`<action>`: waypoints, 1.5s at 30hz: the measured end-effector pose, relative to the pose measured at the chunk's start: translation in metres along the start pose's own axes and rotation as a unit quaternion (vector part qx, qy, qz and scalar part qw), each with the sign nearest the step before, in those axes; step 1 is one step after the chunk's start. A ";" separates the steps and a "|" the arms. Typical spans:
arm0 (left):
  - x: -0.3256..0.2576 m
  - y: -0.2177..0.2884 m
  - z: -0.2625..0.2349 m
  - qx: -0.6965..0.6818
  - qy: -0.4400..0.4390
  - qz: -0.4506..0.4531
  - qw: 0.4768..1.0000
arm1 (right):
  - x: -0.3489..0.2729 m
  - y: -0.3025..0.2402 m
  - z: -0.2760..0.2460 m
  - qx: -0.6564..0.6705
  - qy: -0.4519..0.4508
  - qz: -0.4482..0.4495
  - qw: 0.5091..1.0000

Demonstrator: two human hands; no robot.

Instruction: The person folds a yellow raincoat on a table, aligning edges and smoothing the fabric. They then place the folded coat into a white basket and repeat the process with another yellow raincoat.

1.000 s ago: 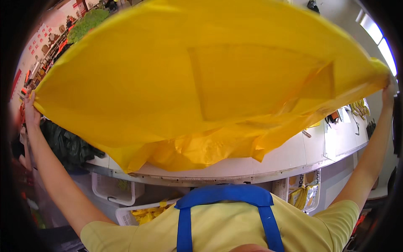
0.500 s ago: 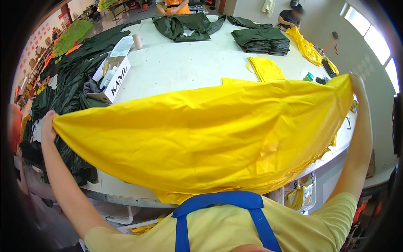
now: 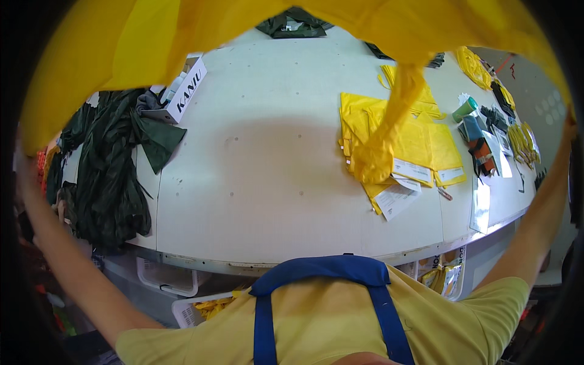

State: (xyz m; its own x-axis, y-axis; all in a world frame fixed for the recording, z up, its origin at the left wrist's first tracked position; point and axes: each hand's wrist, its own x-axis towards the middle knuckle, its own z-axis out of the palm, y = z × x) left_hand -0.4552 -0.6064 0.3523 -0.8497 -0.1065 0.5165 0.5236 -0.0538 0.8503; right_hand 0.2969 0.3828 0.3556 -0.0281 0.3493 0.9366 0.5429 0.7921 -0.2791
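A large, smooth yellow fabric piece point(image 3: 213, 24) is raised across the top of the view, stretched between my two hands. Near the left rim, my left hand point(image 3: 24, 159) grips one corner; the dark edge partly hides its fingers. My right hand point(image 3: 570, 126) holds the opposite side by the right rim, its fingers hard to make out. From the middle of the fabric a narrow twisted part point(image 3: 389, 131) hangs down over a stack of folded yellow pieces point(image 3: 441, 143) with white printed sheets point(image 3: 398, 199).
Dark green fabric point(image 3: 112, 170) heaps on the white table point(image 3: 261, 213) at left, beside a white box point(image 3: 182, 94). A green cup point(image 3: 465, 108), pouches point(image 3: 483, 155) and yellow bundles point(image 3: 522, 143) lie at right. Bins point(image 3: 167, 277) stand under the front edge.
Both hands have lifted the yellow fabric from in front of my chest to the top of the view and spread it wider. The tabletop and the yellow stack beneath now show.
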 end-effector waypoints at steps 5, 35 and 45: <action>-0.102 -0.121 -0.021 0.081 -0.138 -0.207 0.965 | -0.124 0.049 -0.012 0.235 -0.086 0.045 0.967; -0.759 -0.198 0.354 0.145 -0.719 0.140 0.665 | -0.521 -0.204 -0.172 0.199 -0.736 0.543 0.351; -0.747 -0.163 0.350 0.191 -0.774 0.049 0.602 | -0.471 -0.126 0.134 -0.136 -0.651 -0.023 0.746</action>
State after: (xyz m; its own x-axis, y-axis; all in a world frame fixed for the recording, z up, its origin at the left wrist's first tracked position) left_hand 0.0725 -0.1706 -0.1361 -0.0121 0.9779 -0.2089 0.7750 0.1412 0.6160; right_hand 0.1296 0.1852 -0.0787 -0.7480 0.6553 -0.1051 0.6612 0.7495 -0.0330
